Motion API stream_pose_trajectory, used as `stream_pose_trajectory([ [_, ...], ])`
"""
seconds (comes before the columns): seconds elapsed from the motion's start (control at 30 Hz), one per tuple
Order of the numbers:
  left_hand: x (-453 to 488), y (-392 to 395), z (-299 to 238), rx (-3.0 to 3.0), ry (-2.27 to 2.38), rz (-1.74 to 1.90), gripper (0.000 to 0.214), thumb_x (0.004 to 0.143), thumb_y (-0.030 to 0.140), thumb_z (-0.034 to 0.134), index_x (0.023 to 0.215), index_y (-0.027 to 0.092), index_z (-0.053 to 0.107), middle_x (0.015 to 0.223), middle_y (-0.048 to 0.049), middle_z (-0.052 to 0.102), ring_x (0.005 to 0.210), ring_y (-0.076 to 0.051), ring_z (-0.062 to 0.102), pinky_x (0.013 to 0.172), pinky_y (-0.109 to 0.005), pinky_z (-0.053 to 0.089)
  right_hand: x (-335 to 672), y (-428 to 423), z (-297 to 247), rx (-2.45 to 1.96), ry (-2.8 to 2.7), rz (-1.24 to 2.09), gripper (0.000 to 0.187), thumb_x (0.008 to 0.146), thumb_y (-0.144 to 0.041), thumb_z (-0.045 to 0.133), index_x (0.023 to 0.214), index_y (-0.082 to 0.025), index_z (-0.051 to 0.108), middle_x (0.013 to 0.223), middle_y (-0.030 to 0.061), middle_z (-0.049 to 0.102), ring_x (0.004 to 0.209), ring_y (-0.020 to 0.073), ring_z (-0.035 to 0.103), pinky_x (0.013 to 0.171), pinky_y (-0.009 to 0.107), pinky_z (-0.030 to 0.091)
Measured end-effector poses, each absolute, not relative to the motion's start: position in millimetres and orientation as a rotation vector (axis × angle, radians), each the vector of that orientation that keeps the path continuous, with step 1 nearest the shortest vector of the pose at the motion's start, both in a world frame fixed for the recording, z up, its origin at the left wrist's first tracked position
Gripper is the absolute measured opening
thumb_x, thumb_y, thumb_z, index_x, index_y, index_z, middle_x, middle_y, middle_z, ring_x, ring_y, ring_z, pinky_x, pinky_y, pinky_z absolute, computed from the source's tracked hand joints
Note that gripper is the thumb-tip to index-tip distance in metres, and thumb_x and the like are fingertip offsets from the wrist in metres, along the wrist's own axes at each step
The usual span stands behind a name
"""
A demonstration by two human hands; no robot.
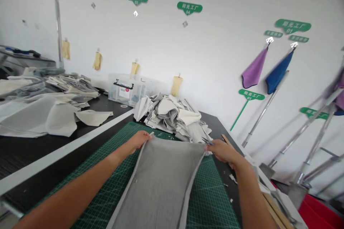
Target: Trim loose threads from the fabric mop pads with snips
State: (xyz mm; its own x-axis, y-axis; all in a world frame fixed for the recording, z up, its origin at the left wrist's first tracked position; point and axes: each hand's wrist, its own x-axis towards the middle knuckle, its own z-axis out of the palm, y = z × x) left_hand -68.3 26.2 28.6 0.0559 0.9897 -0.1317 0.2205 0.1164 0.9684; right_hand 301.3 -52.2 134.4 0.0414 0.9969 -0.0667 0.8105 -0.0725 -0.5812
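Observation:
A grey cloth panel (158, 182) with darker bound side edges lies stretched on a green cutting mat (206, 193). My left hand (138, 141) pinches the panel's far left corner. My right hand (223, 150) grips the far right corner, and the metal tips of small scissors (207, 141) show by its fingers. Whether those scissors are in my right hand's grip is hard to tell. The near end of the panel runs out of view at the bottom.
Behind the mat sits a heap of grey and cream fabric pieces (172, 114), with a clear plastic box (125, 89) beyond it. Stacked cloth (45, 114) covers a black table to the left. Metal poles (303, 132) lean at right, above a red bin (319, 214).

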Motion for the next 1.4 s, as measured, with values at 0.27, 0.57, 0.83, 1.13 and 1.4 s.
stream_pose_trajectory([
  [0.27, -66, 46, -26, 1.674, 1.590, 1.229, 0.018, 0.078, 0.038, 0.066, 0.082, 0.021, 0.063, 0.065, 0.0012, 0.065, 0.062, -0.016, 0.057, 0.058, -0.024, 0.034, 223, -16, 76, -1.528, -2.055, 0.694, 0.023, 0.082, -0.037, 0.058, 0.075, -0.018, 0.068, 0.065, 0.0001, 0.060, 0.062, 0.0155, 0.053, 0.056, 0.024, 0.031],
  [0.57, -68, 52, -32, 1.857, 1.312, 1.231, 0.044, 0.091, 0.053, 0.045, 0.076, 0.019, 0.068, 0.071, 0.0001, 0.065, 0.072, -0.018, 0.058, 0.066, -0.025, 0.039, 116, 38, 19, -1.263, -1.824, 0.545, 0.026, 0.083, -0.038, 0.062, 0.104, -0.024, 0.071, 0.104, 0.0027, 0.071, 0.093, 0.0217, 0.062, 0.084, 0.031, 0.042],
  [0.83, -71, 56, -42, 1.748, 1.129, 1.241, 0.034, 0.087, 0.048, 0.056, 0.092, 0.015, 0.066, 0.081, -0.0037, 0.069, 0.073, -0.018, 0.061, 0.069, -0.026, 0.044, 97, 53, -29, -1.192, -1.661, 0.690, 0.030, 0.086, -0.045, 0.056, 0.091, -0.019, 0.072, 0.079, 0.0008, 0.068, 0.073, 0.0184, 0.060, 0.069, 0.027, 0.043],
  [1.13, -67, 56, -47, 1.689, 1.130, 1.302, 0.036, 0.086, 0.048, 0.056, 0.092, 0.015, 0.067, 0.078, -0.0036, 0.069, 0.073, -0.017, 0.061, 0.068, -0.026, 0.046, 106, 52, -35, -1.212, -1.637, 0.691, 0.031, 0.084, -0.046, 0.058, 0.092, -0.020, 0.074, 0.084, 0.0023, 0.072, 0.078, 0.0202, 0.063, 0.075, 0.029, 0.045],
  [1.4, -65, 56, -47, 1.674, 1.051, 1.253, 0.041, 0.083, 0.053, 0.060, 0.095, 0.015, 0.070, 0.088, -0.0065, 0.073, 0.082, -0.020, 0.066, 0.074, -0.028, 0.048, 107, 52, -36, -1.201, -1.592, 0.697, 0.035, 0.084, -0.049, 0.058, 0.090, -0.018, 0.072, 0.081, 0.0032, 0.071, 0.076, 0.0197, 0.063, 0.071, 0.028, 0.046],
])
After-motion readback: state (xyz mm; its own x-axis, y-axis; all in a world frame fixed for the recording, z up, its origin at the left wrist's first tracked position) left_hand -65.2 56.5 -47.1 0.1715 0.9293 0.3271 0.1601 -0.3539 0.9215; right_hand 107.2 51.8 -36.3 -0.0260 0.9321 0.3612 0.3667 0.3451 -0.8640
